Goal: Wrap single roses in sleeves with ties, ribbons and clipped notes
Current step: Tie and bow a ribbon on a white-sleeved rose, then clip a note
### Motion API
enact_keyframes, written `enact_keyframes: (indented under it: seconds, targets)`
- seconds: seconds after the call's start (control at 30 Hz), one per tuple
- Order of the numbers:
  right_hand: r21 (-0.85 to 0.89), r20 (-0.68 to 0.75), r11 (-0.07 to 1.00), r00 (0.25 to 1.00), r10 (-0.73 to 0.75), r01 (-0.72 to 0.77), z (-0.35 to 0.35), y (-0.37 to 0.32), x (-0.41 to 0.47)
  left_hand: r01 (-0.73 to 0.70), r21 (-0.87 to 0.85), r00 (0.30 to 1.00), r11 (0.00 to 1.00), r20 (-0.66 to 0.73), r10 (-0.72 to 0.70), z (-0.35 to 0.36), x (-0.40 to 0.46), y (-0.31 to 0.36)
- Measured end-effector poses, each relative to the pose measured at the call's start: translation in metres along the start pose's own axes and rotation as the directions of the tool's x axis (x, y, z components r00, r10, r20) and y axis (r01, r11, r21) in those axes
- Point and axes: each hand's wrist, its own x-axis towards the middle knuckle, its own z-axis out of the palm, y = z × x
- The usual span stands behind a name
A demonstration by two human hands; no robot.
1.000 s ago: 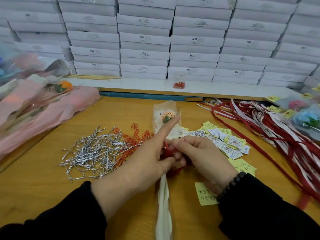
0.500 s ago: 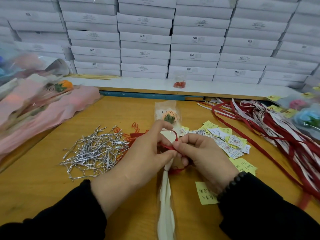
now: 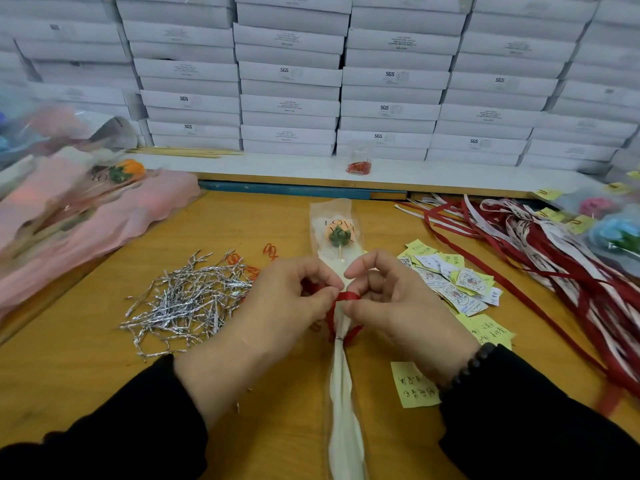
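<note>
Over wooden table [image 3: 104,368], hands now apart, red ribbon [image 3: 348,296] stretched between.

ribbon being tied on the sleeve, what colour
Red ribbon, clearest in the head view.

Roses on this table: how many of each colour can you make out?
Orange: 2, the sleeved rose getting the red ribbon, and the rose on the pink pile
Pink: 1, the pink rose at far right
Blue: 1, the blue rose beside it
Total: 4
Blurred shapes at far left are too unclear to count.
</note>
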Motion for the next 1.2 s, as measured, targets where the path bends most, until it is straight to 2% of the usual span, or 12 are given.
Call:
enact_keyframes:
  seconds: [0.1, 0.23, 0.33, 0.4, 0.53, 0.63, 0.7, 0.8, 1.0, 1.07, 1.2]
  targets:
    - [-0.229, -0.018, 0.972, 0.998, -0.058, 0.052, 0.002, 0.002, 0.000, 0.042, -0.069, 0.998, 0.997, 0.042, -0.039, -0.004, 0.001, 0.003]
    - [-0.555, -0.144, 0.825, 0.965, -0.219, 0.104, 0.004, 0.007, 0.000, 0.090, -0.091, 0.991, 0.992, 0.106, -0.080, -0.006, 0.000, 0.003]
    - [-0.700, -0.163, 0.701, 0.925, -0.342, 0.136, 0.003, 0.008, -0.002, 0.108, -0.069, 0.987, 0.992, 0.131, -0.098, -0.006, 0.001, 0.001]
    - [-0.760, -0.127, 0.633, 0.924, -0.360, 0.143, 0.003, 0.007, -0.003, 0.106, -0.051, 0.986, 0.993, 0.138, -0.098, -0.006, 0.001, 0.001]
    - [-0.816, -0.061, 0.558, 0.938, -0.342, 0.150, 0.006, 0.004, -0.006, 0.116, -0.058, 0.984, 0.992, 0.142, -0.107, -0.004, 0.000, 0.001]
    - [-0.847, -0.020, 0.496, 0.921, -0.389, 0.191, 0.010, 0.001, -0.009, 0.120, -0.066, 0.982, 0.991, 0.156, -0.109, -0.002, 0.001, 0.000]
    - [-0.846, -0.032, 0.493, 0.903, -0.428, 0.204, 0.012, -0.001, -0.010, 0.124, -0.111, 0.984, 0.986, 0.141, -0.108, -0.002, 0.002, -0.001]
    - [-0.857, -0.036, 0.482, 0.914, -0.404, 0.179, 0.010, -0.001, -0.010, 0.130, -0.160, 0.987, 0.978, 0.116, -0.113, -0.004, 0.002, -0.003]
    - [-0.924, 0.045, 0.319, 0.886, -0.461, 0.213, 0.015, -0.003, -0.014, 0.144, -0.202, 0.985, 0.969, 0.122, -0.121, -0.003, 0.003, -0.004]
    - [-0.929, 0.030, 0.318, 0.897, -0.442, 0.188, 0.015, 0.000, -0.014, 0.153, -0.222, 0.983, 0.963, 0.130, -0.127, -0.003, 0.004, -0.005]
    - [-0.910, -0.024, 0.386, 0.911, -0.411, 0.150, 0.013, 0.005, -0.012, 0.149, -0.220, 0.981, 0.964, 0.154, -0.116, -0.004, 0.003, -0.004]
